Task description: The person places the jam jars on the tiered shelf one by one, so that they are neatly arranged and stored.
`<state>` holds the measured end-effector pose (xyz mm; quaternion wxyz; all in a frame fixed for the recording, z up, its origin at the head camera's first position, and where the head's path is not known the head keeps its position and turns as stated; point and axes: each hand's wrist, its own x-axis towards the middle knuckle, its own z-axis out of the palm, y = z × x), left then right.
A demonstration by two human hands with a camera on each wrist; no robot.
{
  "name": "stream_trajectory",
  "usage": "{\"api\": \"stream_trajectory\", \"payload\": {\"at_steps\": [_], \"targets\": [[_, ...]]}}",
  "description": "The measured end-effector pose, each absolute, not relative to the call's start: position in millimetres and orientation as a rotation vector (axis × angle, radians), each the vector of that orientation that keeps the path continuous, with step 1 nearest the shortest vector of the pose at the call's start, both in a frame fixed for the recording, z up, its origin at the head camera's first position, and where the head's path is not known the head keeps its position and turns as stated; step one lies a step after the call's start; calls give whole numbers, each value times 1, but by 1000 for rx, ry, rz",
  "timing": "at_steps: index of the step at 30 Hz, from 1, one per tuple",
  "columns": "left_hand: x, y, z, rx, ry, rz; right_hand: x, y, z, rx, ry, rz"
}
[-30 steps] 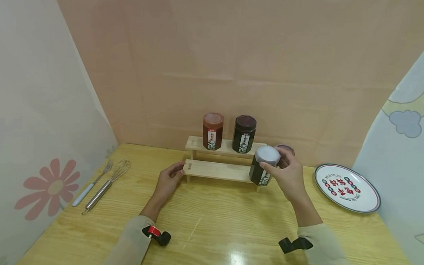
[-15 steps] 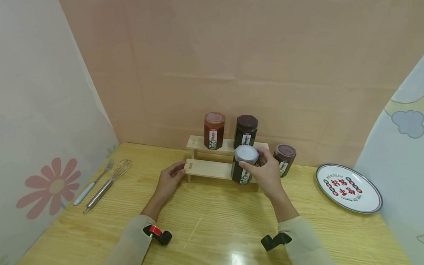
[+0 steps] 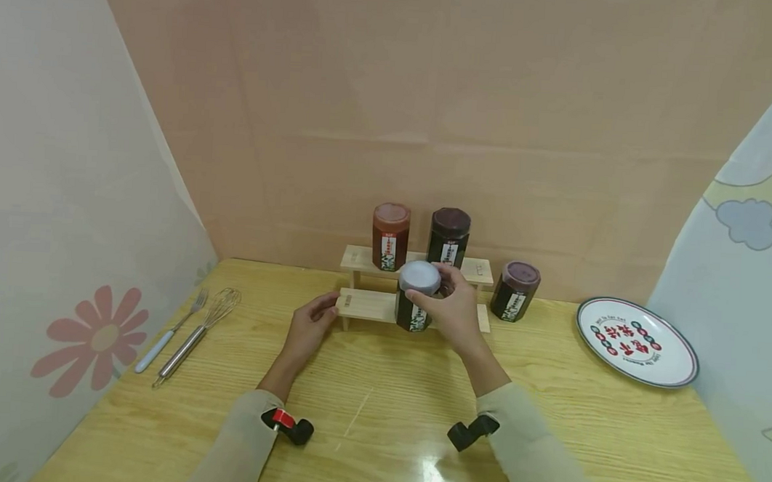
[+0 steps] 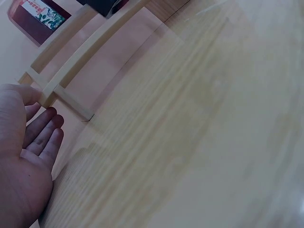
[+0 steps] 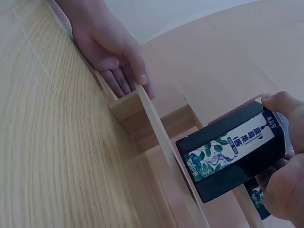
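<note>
A two-tier wooden shelf (image 3: pixel 364 305) stands on the table near the back wall. My left hand (image 3: pixel 308 331) pinches the left end of its lower tier, thumb and finger on the board in the left wrist view. My right hand (image 3: pixel 456 310) grips a dark jar with a white lid (image 3: pixel 412 315) by its upper part, upright at the lower tier. Whether its base touches the board, I cannot tell. On the upper tier stand a red-brown jar (image 3: pixel 389 241) and a dark jar (image 3: pixel 449 237), the latter partly hidden by my right hand.
Right of the shelf, a jar with a purple lid (image 3: pixel 516 291) stands on the table (image 3: pixel 376 430). Farther right lies an oval white plate (image 3: pixel 638 341) with red lettering. A fork (image 3: pixel 171 332) and a whisk (image 3: pixel 199 333) lie at the left.
My right hand has carried the white-lidded jar leftward along the lower tier. The purple-lidded jar has come into full view. My left hand has stayed at the shelf's end.
</note>
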<state>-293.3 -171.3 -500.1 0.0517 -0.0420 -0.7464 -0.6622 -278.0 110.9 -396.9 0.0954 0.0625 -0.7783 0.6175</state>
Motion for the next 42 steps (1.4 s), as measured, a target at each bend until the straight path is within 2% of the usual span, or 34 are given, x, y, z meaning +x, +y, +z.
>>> {"api": "stream_trajectory", "payload": {"at_steps": [16,31,42], "targets": [[-292,-172,-499,-144,-2268,-2034,-285,85,-405,201,-2289,1821],[-292,-172,-499,-142,-2278,-2019,-289,107,-406,393,-2207,2050],[-294,-171,-498,-159,-2251,-2014,-297,87,-413,358,-2173,2024]]}}
